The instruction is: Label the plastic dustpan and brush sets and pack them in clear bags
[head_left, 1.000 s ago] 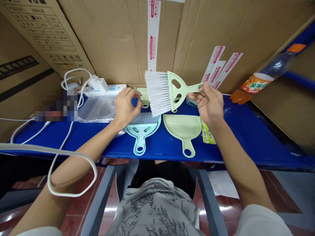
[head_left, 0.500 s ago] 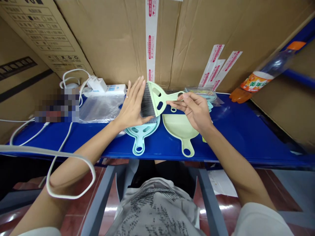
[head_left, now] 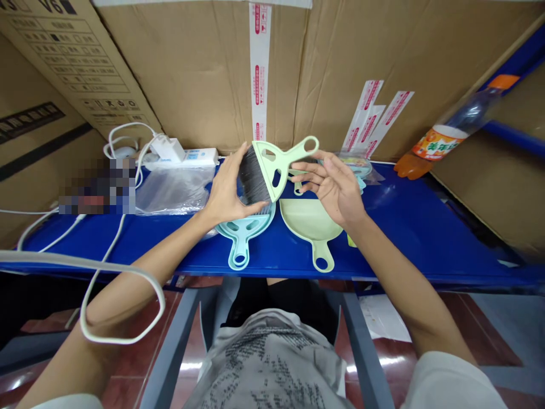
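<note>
My left hand point(head_left: 227, 192) grips a small light-green hand brush point(head_left: 290, 158) by its dark bristled head, thumb at the lower corner. The brush is raised above the table, its looped handle pointing up and right. Just right of that handle, my right hand point(head_left: 338, 190) has its fingers spread and holds nothing. Below lies a light-green dustpan point(head_left: 313, 221), handle towards me. Left of it, a light-blue brush lies in a light-blue dustpan point(head_left: 239, 241), partly covered by my left hand and the raised brush. Another green piece point(head_left: 298, 187) shows partly behind the raised brush.
Clear plastic bags point(head_left: 174, 190) and a white power strip point(head_left: 200, 156) with cables stand at the left on the blue table point(head_left: 409, 227). Packaged light-blue items point(head_left: 355, 166) lie behind my right hand. An orange-capped bottle point(head_left: 443, 139) leans at the right. Cardboard walls the back.
My right hand has let go of the brush handle and opened its fingers. My left hand has closed round the bristled head, and the handle has tilted upward.
</note>
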{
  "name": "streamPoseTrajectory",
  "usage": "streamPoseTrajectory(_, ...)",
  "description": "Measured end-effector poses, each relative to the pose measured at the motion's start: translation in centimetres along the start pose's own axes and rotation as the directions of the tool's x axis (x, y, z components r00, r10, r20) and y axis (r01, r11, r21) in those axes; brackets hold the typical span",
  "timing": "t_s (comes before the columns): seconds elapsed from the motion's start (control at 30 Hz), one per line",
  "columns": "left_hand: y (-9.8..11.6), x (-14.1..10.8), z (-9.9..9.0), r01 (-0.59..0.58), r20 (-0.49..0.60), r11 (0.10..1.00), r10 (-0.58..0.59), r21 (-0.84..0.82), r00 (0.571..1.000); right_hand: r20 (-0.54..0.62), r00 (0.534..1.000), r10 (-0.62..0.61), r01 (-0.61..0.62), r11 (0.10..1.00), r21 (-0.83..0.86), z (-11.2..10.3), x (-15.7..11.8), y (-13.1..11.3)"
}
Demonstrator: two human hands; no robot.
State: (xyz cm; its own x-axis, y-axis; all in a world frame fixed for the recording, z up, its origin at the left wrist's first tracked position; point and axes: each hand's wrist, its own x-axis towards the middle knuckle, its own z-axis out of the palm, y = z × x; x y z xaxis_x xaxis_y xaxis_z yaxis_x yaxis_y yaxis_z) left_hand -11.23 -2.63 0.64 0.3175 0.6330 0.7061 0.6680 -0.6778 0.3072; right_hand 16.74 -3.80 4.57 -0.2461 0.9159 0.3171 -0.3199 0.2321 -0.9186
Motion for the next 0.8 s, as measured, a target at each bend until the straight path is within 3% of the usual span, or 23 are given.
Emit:
streamPoseTrajectory(0.1, -0.3, 0.1, 0.4, 0.064, 0.026, 0.975, -0.06, -0.214, 0.998, 0.068, 0.997, -0.047, 0.055, 0.991, -0.12, -0.3, 0.2, 0.7)
streamPoseTrajectory(0.17, -0.4, 0.2, 0.7, 0.093, 0.074, 0.927, -0.071, -0.363, 0.995, 0.172, 0.983, -0.068, 0.107, 0.968, -0.229, -0.5, 0.3, 1.3)
streamPoseTrajectory(0.33, 0.6, -0.2, 1.4, 0.111, 0.172, 0.792, -0.008, -0.6, 0.985, 0.421, 0.905, -0.057, 0.244, 0.881, -0.405, 0.2, 0.1, 2.9)
streamPoseTrajectory(0.43, 1.7, -0.7, 1.5, 0.132, 0.205, 0.76, 0.001, -0.637, 0.979, 0.479, 0.876, -0.054, 0.288, 0.855, -0.431, 0.7, -0.3, 3.5)
streamPoseTrajectory(0.5, 2.2, -1.0, 1.5, 0.134, 0.232, 0.757, 0.024, -0.639, 0.972, 0.467, 0.882, -0.064, 0.304, 0.834, -0.46, 1.0, -0.5, 3.6)
streamPoseTrajectory(0.8, 2.6, -0.7, 1.5, 0.056, 0.194, 0.821, 0.067, -0.569, 0.979, 0.463, 0.879, -0.116, 0.388, 0.739, -0.551, 0.6, -0.9, 3.3)
